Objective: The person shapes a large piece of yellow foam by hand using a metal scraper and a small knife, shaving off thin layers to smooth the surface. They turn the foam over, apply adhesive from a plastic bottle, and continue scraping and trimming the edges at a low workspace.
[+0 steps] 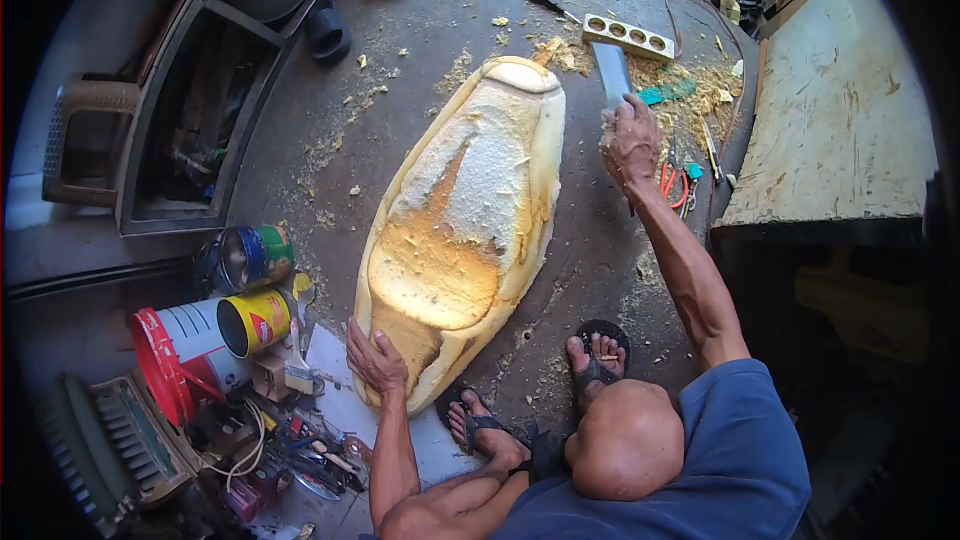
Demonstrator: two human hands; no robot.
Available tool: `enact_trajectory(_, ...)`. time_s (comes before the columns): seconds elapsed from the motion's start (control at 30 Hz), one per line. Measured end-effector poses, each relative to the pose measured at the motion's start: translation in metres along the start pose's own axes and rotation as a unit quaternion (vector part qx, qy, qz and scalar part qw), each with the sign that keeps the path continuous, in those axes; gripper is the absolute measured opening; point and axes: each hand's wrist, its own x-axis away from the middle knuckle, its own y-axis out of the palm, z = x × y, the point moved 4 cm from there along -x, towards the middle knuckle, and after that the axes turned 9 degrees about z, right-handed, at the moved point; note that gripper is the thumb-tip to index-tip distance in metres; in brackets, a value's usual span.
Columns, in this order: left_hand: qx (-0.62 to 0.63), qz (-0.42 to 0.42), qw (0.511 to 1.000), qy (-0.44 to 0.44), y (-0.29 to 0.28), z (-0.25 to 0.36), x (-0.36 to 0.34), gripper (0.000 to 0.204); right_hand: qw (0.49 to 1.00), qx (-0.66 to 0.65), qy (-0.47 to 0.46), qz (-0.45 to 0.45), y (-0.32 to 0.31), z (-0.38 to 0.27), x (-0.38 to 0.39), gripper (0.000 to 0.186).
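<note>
A long yellow motorcycle seat foam point(430, 275) lies on the floor in front of me, narrow at the far end. Its top is cut rough, with a whitish patch and a scooped hollow nearer me. My left hand point(378, 360) rests on the foam's near left edge, fingers spread. To the right of the foam, my right hand point(631, 140) grips a wide-bladed knife point(612, 75), its blade pointing away from me and apart from the foam. The handle is mostly hidden in the fist.
Near the knife tip lies a socket strip point(628, 37) beside a black-handled tool point(545, 0). Red-handled scissors point(674, 185) lie among foam crumbs at right. Buckets point(185, 350), cans point(255, 320) and loose tools point(320, 460) crowd the left. A pale bench point(835, 110) stands right.
</note>
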Motion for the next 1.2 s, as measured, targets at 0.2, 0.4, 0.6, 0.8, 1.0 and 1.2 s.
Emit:
enact_trajectory(0.2, -0.013, -0.021, 0.999, -0.027, 0.008, -0.008, 0.006, 0.058, 0.999, 0.039, -0.03, -0.002, -0.012, -0.028, 0.087, 0.059)
enact_trajectory(0.4, -0.018, -0.013, 0.999, -0.023, 0.007, -0.001, -0.007, 0.062, 0.946, -0.113, -0.258, -0.159, -0.012, -0.169, 0.155, 0.069)
enact_trajectory(0.6, 0.028, -0.004, 0.999, -0.024, -0.005, -0.031, -0.002, 0.064, 0.711, -0.43, 0.065, -0.552, -0.031, -0.213, 0.18, 0.059)
enact_trajectory(0.8, 0.101, -0.051, 0.991, -0.069, -0.009, -0.023, 0.015, 0.065, 0.944, -0.281, -0.079, 0.152, -0.103, -0.188, -0.016, 0.05)
enact_trajectory(1.0, 0.082, -0.026, 0.994, -0.063, -0.003, 0.011, 0.004, 0.064, 0.887, 0.022, -0.448, -0.111, 0.029, -0.204, 0.136, 0.057)
enact_trajectory(1.2, 0.307, 0.11, 0.944, 0.056, -0.072, 0.103, -0.012, 0.059, 0.93, -0.124, -0.323, -0.12, 0.022, -0.225, 0.136, 0.042)
